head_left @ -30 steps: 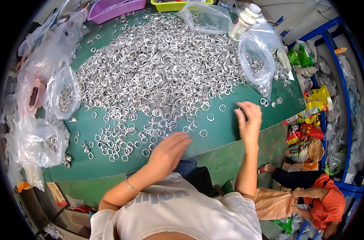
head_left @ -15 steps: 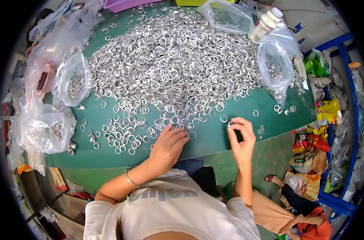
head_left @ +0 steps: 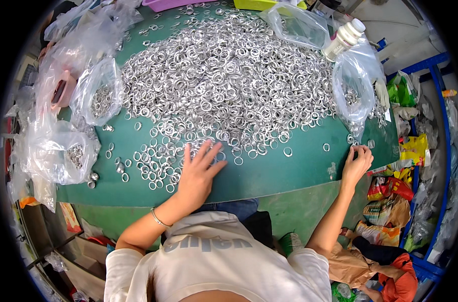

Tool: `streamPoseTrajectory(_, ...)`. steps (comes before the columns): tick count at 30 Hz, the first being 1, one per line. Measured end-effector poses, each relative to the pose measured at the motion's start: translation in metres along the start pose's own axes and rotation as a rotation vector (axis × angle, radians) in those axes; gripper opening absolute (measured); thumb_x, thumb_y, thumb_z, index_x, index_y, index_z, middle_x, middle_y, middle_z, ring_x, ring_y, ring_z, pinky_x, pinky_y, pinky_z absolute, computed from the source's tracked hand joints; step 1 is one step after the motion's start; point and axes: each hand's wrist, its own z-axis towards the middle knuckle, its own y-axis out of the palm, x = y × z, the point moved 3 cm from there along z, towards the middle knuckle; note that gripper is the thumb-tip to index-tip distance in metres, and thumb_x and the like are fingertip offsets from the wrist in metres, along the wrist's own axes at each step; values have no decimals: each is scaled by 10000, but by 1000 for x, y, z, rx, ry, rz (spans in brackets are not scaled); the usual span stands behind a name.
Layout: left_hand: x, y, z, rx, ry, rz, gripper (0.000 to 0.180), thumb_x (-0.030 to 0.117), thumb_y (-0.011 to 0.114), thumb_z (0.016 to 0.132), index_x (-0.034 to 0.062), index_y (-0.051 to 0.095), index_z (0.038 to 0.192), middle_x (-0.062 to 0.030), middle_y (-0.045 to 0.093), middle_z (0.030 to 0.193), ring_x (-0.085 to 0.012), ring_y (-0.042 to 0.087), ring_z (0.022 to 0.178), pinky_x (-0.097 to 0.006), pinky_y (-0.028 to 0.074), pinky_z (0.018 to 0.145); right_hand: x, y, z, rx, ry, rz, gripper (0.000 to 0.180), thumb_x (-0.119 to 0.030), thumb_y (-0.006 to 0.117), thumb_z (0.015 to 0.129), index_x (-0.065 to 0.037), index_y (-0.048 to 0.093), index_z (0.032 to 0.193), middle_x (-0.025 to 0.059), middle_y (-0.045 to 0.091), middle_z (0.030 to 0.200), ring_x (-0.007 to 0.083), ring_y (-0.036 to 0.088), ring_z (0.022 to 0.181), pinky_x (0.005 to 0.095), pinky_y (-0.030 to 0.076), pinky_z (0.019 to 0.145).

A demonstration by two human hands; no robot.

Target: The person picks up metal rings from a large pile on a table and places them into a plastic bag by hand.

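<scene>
A large heap of silver metal rings [head_left: 224,75] covers the middle of the green table [head_left: 289,173]. My left hand [head_left: 199,171] lies at the heap's near edge with its fingers spread, touching loose rings, and grips none. Toward the table's right edge, my right hand [head_left: 358,161] has its fingers drawn together beside a few rings [head_left: 351,138]. Its fingertips hide whatever may be between them. Several scattered rings [head_left: 156,163] lie to the left of my left hand. Single rings, such as one ring [head_left: 326,147], lie apart between my hands.
Clear plastic bags with rings stand at the left [head_left: 100,95] and right [head_left: 352,93] of the heap. A white bottle [head_left: 344,40] stands at the back right. A purple bin [head_left: 173,4] sits at the far edge. Another person [head_left: 395,274] is low at the right, near blue shelving [head_left: 440,100].
My right hand has moved right, carrying the ring it held to the small group near the right bag. My left hand has shifted slightly left and spread its fingers. The view has shifted slightly.
</scene>
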Motion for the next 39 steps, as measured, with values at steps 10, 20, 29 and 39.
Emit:
streamPoseTrajectory(10,16,0,1,16,-29,18,349,12,607,771,72,574,1114,-130,377,1391,-349,316,1311,-658,168,1017,-184,-19,-61,-530,-364,511,641,-261,699,769,-22,422,1297,264,288,1385,470,314,1231,525,282,999)
streamPoseTrajectory(20,-11,-11,-5,129,-98,-40,385,-64,557,748,52,578,1114,-132,404,1371,-324,337,1310,-644,165,1029,-248,-39,-107,-685,-546,793,604,-198,658,800,18,396,1300,291,228,1407,496,231,1295,557,282,1014)
streamPoseTrajectory(29,13,0,8,-83,80,11,458,96,637,777,106,520,1220,-98,383,1388,-323,301,1318,-652,203,1005,-192,-44,-78,-411,-290,1026,124,27,680,695,-2,652,813,93,628,850,272,568,843,368,427,763)
streamPoseTrajectory(39,-13,-18,-22,111,-72,-82,395,-77,565,688,85,619,1045,-124,428,1357,-344,351,1299,-661,145,1028,-212,-36,-66,-413,-321,762,205,-31,678,733,-53,656,936,58,579,937,242,502,833,346,367,719)
